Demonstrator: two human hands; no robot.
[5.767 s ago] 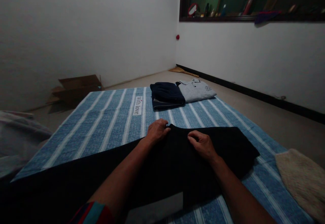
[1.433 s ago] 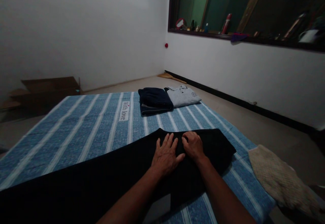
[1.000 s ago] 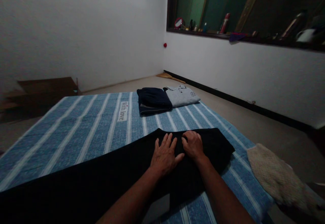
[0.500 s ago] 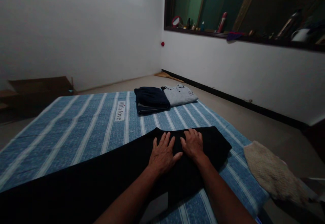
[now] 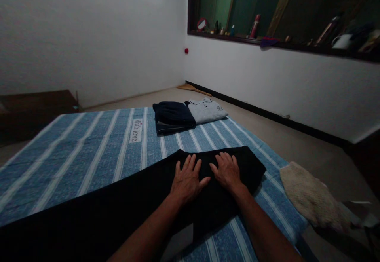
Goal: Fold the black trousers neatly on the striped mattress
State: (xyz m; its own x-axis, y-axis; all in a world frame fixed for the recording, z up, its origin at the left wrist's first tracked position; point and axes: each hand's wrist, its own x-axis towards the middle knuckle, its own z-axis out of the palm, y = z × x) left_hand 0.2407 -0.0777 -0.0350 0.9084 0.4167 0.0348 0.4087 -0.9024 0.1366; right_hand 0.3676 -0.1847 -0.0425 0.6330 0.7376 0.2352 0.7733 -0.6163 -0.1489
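Black trousers (image 5: 113, 210) lie folded lengthwise on a blue-and-white striped cloth (image 5: 97, 147), the leg end running off to the lower left. My left hand (image 5: 188, 177) rests flat on them with its fingers spread. Beside it, my right hand (image 5: 228, 170) also lies on the black fabric, nearer the wide right end, fingers a little bent and apart. Neither hand grips anything. Beyond the trousers sit a folded dark navy garment (image 5: 173, 115) and a folded grey polo shirt (image 5: 208, 111), side by side. Part of the trousers is hidden under my forearms.
A beige knitted cloth (image 5: 308, 194) lies at the right edge of the striped surface. Cardboard boxes (image 5: 35, 111) stand on the floor at the left. Against the far wall runs a window sill (image 5: 237, 38) with bottles, a flask and a mirror on it.
My right hand has slid slightly to the right over the trousers. My left hand stays nearly in place. The whole view has shifted a little as the head turned right.
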